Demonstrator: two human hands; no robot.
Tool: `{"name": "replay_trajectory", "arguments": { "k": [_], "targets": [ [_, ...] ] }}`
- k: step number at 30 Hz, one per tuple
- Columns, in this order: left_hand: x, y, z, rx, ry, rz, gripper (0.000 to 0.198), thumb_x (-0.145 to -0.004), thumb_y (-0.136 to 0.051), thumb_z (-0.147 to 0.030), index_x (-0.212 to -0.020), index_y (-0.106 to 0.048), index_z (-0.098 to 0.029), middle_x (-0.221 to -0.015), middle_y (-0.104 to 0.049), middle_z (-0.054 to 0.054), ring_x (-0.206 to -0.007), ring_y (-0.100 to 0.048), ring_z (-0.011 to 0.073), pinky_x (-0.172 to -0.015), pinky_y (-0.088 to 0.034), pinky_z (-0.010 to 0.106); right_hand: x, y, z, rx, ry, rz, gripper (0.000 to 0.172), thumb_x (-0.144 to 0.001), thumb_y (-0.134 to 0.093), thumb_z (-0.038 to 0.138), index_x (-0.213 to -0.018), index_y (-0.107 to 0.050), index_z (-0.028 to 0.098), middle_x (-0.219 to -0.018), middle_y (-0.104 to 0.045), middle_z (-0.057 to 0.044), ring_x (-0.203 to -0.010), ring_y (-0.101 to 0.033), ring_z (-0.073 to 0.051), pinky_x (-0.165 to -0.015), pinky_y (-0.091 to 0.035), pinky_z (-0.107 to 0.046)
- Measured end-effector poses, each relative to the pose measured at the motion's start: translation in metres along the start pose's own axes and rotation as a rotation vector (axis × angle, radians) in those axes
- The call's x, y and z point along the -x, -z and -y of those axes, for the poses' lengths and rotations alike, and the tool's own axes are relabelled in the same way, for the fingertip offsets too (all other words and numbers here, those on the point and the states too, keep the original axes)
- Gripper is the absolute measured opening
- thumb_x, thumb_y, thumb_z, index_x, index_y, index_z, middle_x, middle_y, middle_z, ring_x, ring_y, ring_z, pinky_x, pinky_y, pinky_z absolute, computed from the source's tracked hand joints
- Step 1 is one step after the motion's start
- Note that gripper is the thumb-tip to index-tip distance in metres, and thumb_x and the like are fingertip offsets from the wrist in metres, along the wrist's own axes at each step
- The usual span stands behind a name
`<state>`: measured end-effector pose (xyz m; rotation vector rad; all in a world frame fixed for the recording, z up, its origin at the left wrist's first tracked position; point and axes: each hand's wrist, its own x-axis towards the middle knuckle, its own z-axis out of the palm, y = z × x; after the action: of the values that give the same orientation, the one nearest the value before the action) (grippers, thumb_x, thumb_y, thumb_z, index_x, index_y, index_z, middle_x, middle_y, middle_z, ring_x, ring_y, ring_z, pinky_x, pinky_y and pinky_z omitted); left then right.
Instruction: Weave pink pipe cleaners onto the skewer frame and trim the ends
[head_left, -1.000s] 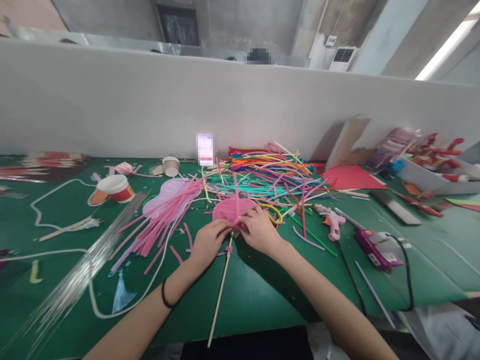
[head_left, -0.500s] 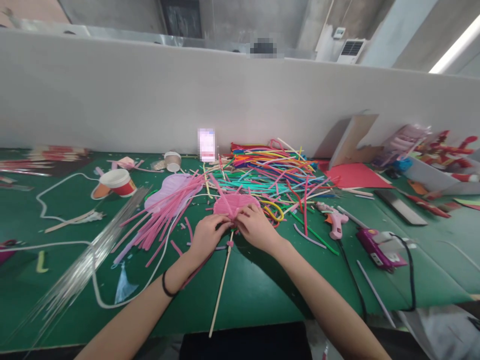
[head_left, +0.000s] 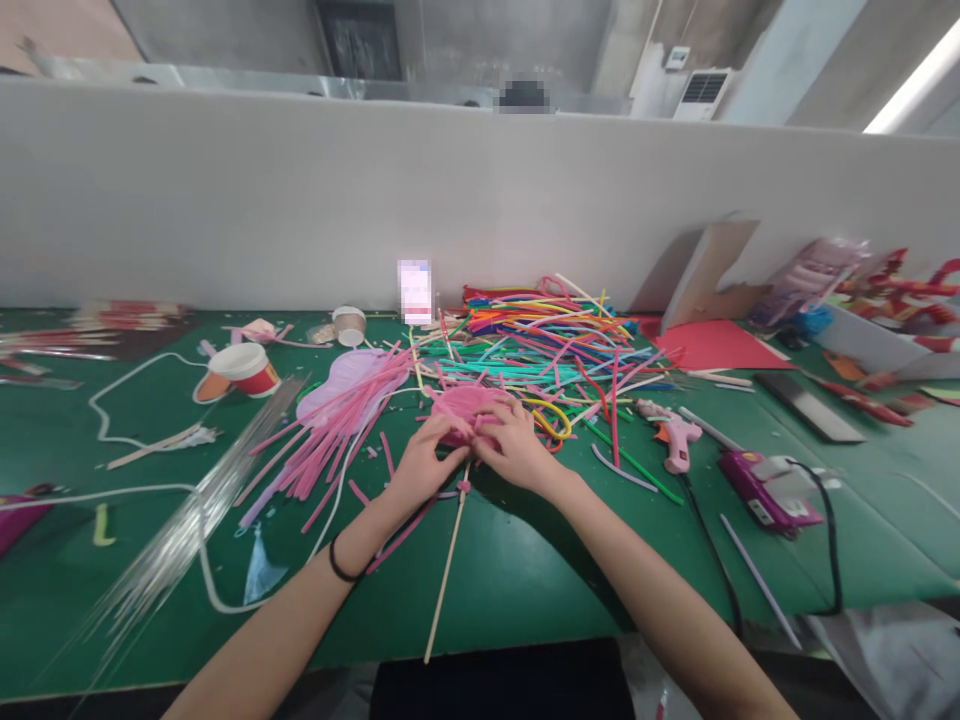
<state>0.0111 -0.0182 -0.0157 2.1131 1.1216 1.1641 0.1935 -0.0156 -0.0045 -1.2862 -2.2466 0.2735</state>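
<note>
A pink fuzzy piece (head_left: 461, 402) lies between my hands, with a thin wooden stick (head_left: 444, 580) running from its lower edge toward me. My left hand (head_left: 430, 458) pinches the left side of its lower edge. On the right, my right hand (head_left: 514, 445) has its fingers bent over the piece, the fingertips close to those of the left. A small pink knot (head_left: 463, 487) sits around the stick just below the hands. Left of them, loose pink stems (head_left: 319, 450) lie across a light purple fuzzy shape (head_left: 352, 372).
A heap of coloured stems (head_left: 540, 340) lies behind my hands. To the right are a pink glue gun (head_left: 679, 440) and a purple power strip (head_left: 765, 495). Clear thin rods (head_left: 187, 520), a paper cup (head_left: 247, 370) and a white cable (head_left: 206, 560) are at left.
The fingers of my right hand have spread further over the pink piece, covering more of it. The whole view has shifted slightly, and both hands remain at the piece.
</note>
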Motion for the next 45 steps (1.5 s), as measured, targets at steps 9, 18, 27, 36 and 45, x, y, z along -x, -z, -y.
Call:
{"name": "replay_trajectory", "arguments": {
  "k": [9,18,27,36,45],
  "targets": [
    [-0.003,0.016,0.011,0.051,0.078,-0.074,0.019,-0.082,-0.066,-0.038,-0.077,-0.069,-0.019,-0.095,-0.074,0.008,-0.106,-0.064,0.0243,-0.101,-0.045,0.042,-0.005,0.006,-0.02,-0.221,-0.019,-0.114,0.009,-0.078,-0.071,0.03,-0.077,-0.069,0.021,-0.111,-0.064,-0.006,-0.117,-0.046,-0.024,-0.103,-0.03,-0.047],
    [0.0,0.026,0.025,0.376,0.388,-0.11,0.03,-0.073,-0.073,-0.044,-0.078,-0.07,-0.015,-0.122,-0.067,0.016,-0.111,-0.063,0.0302,-0.098,-0.047,0.047,0.015,0.018,-0.038,-0.209,-0.056,-0.128,0.012,-0.076,-0.072,0.027,-0.068,-0.066,0.02,-0.109,-0.065,-0.007,-0.124,-0.041,-0.027,-0.105,-0.027,-0.05],
    [-0.001,0.023,0.024,0.44,0.432,-0.169,0.028,-0.063,-0.081,-0.041,-0.069,-0.071,-0.016,-0.121,-0.066,0.016,-0.118,-0.057,0.0331,-0.103,-0.041,0.048,0.026,0.017,-0.048,-0.325,-0.109,-0.192,0.018,-0.075,-0.073,0.029,-0.063,-0.064,0.021,-0.108,-0.064,-0.006,-0.111,-0.052,-0.027,-0.101,-0.031,-0.051],
    [-0.001,0.021,0.022,0.521,0.466,-0.207,0.027,-0.066,-0.079,-0.039,-0.068,-0.062,-0.018,-0.109,-0.071,0.013,-0.116,-0.059,0.031,-0.105,-0.037,0.049,0.024,0.013,-0.046,-0.426,-0.194,-0.278,0.015,-0.076,-0.072,0.032,-0.069,-0.066,0.02,-0.114,-0.058,-0.009,-0.111,-0.056,-0.025,-0.096,-0.043,-0.045],
    [0.002,0.012,0.004,0.78,0.607,-0.279,0.047,-0.064,-0.081,-0.028,-0.102,-0.053,-0.022,-0.088,-0.067,-0.002,-0.075,-0.065,0.0125,-0.074,-0.05,0.027,0.027,0.012,-0.028,-0.168,0.054,-0.16,0.006,-0.079,-0.068,0.027,-0.081,-0.069,0.022,-0.118,-0.06,-0.008,-0.116,-0.052,-0.026,-0.098,-0.041,-0.046]
  ]
}}
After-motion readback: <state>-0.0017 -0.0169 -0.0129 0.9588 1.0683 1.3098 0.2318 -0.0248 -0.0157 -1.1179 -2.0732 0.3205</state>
